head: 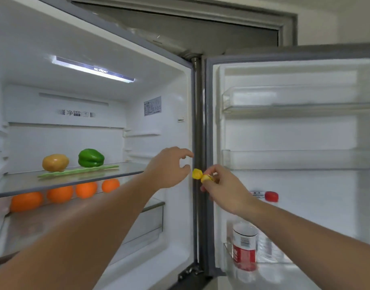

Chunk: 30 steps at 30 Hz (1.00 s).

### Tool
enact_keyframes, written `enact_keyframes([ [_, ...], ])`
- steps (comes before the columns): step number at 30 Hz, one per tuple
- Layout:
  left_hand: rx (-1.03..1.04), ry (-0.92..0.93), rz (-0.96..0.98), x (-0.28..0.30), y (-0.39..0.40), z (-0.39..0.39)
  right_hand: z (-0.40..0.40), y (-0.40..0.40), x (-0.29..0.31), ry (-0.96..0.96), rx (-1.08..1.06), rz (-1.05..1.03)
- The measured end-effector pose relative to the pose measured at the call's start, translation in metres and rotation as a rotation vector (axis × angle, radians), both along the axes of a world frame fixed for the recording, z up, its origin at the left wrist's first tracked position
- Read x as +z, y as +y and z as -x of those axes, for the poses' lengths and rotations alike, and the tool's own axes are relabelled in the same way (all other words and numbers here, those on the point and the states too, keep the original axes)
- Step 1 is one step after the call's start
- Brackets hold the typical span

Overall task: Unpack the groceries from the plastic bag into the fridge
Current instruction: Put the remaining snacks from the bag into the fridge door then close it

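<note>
The fridge stands open in front of me. My right hand (223,188) pinches a small yellow wrapped item (200,175) in front of the door hinge. My left hand (169,167) is just left of it, fingers curled apart and holding nothing. On the glass shelf (125,171) lie a potato (55,162), a green bell pepper (91,158) and a long green bean (77,170). Under that shelf sits a row of several oranges (60,193). The plastic bag is not in view.
The open right door has two transparent bins (301,160) higher up with nothing visible in them. Its bottom bin (229,251) holds a red-capped water bottle (271,227) and a red-and-white bottle (243,245). A clear drawer (150,222) sits low in the main compartment.
</note>
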State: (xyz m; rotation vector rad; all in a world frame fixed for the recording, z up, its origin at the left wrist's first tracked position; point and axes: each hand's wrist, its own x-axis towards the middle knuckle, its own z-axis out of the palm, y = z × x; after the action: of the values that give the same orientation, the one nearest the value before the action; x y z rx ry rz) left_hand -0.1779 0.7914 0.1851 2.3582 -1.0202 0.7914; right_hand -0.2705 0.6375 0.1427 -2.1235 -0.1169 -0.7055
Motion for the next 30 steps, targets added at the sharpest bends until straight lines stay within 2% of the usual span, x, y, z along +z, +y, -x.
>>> enact_keyframes([
  [5,-0.208,0.039,0.14,0.022,-0.06,0.032,0.032,-0.07,0.052,-0.158,-0.14,0.026],
  [10,-0.249,0.081,0.208,0.045,-0.103,0.041,0.029,-0.124,0.096,-0.168,-0.173,0.025],
  [16,-0.17,0.149,0.131,0.063,-0.138,0.034,-0.002,-0.161,0.117,0.065,-0.103,0.149],
  [22,-0.05,0.178,-0.008,0.067,-0.147,0.027,-0.026,-0.177,0.121,0.362,0.033,0.418],
  [25,-0.024,0.223,-0.091,0.069,-0.149,0.024,-0.033,-0.177,0.123,0.496,0.071,0.48],
  [30,0.02,0.235,-0.183,0.07,-0.158,0.031,-0.036,-0.176,0.125,0.571,0.107,0.513],
])
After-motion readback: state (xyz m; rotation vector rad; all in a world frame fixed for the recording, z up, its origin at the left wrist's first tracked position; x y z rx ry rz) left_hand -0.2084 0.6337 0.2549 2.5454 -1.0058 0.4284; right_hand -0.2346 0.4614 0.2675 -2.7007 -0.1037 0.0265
